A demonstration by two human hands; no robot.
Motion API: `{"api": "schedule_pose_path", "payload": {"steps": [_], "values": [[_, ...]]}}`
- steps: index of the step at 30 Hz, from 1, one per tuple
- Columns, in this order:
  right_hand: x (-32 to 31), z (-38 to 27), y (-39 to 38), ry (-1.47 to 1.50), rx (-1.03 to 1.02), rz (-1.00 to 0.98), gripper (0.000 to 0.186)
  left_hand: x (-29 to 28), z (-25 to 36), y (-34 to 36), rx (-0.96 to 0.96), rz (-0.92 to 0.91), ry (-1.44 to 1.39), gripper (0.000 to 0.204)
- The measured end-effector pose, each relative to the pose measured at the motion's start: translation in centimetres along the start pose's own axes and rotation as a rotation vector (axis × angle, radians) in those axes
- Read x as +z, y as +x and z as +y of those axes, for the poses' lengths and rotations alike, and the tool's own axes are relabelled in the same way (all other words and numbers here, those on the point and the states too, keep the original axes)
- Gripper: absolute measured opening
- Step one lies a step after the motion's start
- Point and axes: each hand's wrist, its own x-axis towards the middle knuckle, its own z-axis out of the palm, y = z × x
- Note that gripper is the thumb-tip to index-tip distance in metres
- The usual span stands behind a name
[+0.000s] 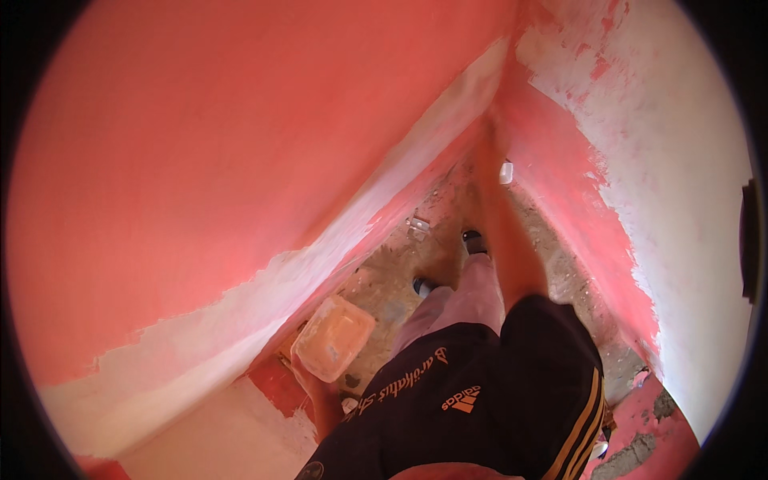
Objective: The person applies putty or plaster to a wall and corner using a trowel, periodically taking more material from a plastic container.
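My left hand (305, 374) holds an orange-pink plastic tub (359, 314) at the lower left, with the fingers mostly hidden by it. Pale smears coat the tub. My right arm stretches forward and up to the corner where two walls meet. At its end my right hand (490, 136) is at the foot of that corner, small and blurred. Whether it grips a tool cannot be made out. The red left wall (240, 160) has a ragged whitish band along its lower part. On the right wall (672, 160) whitish coating covers the upper part, above red.
The dirty floor (384, 272) narrows toward the corner, with my shoes on it. A small white container (506, 172) stands near the right wall's foot. Light scraps (418, 226) lie by the left wall. A dark object (750, 240) shows at the far right edge.
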Motion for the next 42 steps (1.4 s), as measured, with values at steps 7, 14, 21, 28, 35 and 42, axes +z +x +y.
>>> {"api": "schedule_pose_path", "payload": {"steps": [7, 14, 21, 28, 35, 42], "values": [[0.4, -1.5, 6.7, 0.022, 0.017, -0.077, 0.032, 4.7, 2.0, -1.4, 0.074, 0.033, -0.021, 0.038], [-2.7, -5.2, -9.9, -0.227, -0.448, -0.293, 0.039, 8.2, 4.0, -1.9, -0.227, 0.195, -0.569, 0.037], [-3.6, -0.7, 11.7, 0.325, 0.036, 0.015, 0.037, 9.4, 1.3, -3.5, -0.086, 0.081, -0.186, 0.042], [3.3, -2.7, -8.2, 0.495, -0.114, -0.279, 0.041, 11.1, 1.1, -4.0, -0.058, 0.066, -0.265, 0.044], [-0.7, 1.6, -4.0, 0.108, -0.120, -0.253, 0.031, 7.2, 0.1, -3.7, -0.078, 0.103, -0.313, 0.047], [2.6, -1.4, 1.0, 0.228, -0.112, 0.022, 0.033, 1.2, -2.4, -3.3, -0.077, 0.097, -0.403, 0.051]]}}
